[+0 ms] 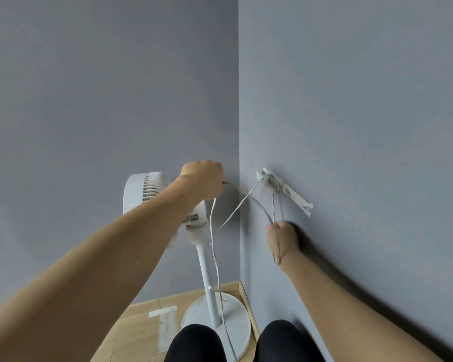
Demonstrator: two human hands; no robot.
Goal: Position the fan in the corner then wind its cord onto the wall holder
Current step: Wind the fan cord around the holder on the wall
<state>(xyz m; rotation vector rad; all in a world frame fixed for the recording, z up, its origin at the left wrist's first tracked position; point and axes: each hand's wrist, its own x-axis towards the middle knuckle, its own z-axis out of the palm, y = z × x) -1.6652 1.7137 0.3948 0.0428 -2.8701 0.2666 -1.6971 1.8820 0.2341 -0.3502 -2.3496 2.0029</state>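
Both fists clenched on cord (256, 205): left hand (203, 178) up by fan (152, 194), right hand (283, 237) below wall holder (283, 190); keep tension, lay turns side by side w/o overlap

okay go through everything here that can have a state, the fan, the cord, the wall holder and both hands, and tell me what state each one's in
Fan: upright in the corner, base on the floor.
Cord: partly wound on the holder, the rest hanging slack down to the floor.
Holder: on the right wall, a few turns of cord around it.
Left hand: closed on the cord.
Right hand: closed on the cord, below the holder.
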